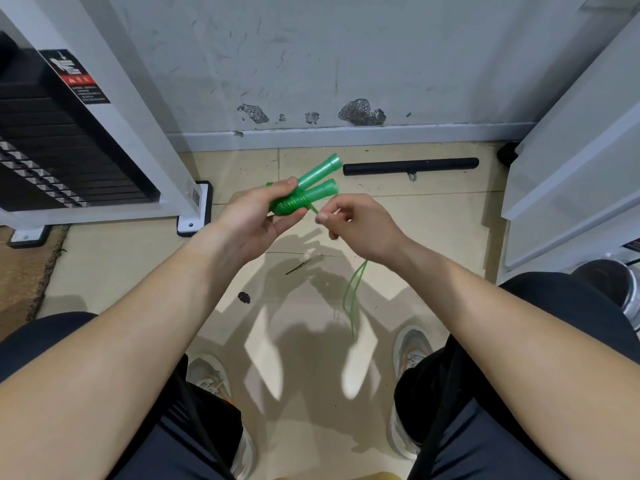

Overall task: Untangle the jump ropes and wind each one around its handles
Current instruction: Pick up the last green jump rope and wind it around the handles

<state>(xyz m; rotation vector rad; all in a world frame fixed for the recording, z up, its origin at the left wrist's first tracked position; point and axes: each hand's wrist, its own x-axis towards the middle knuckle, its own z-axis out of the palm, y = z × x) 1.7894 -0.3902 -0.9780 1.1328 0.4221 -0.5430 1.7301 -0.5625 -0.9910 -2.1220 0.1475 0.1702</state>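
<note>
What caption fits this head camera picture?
Left hand grips two green handles, partly wrapped; right hand pinches the loose rope.

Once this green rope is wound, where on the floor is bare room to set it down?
Bare tile lies left, between the machine foot and your left knee, and right, below the black bar. Crowded between the shoes, where the loose rope hangs.
</note>
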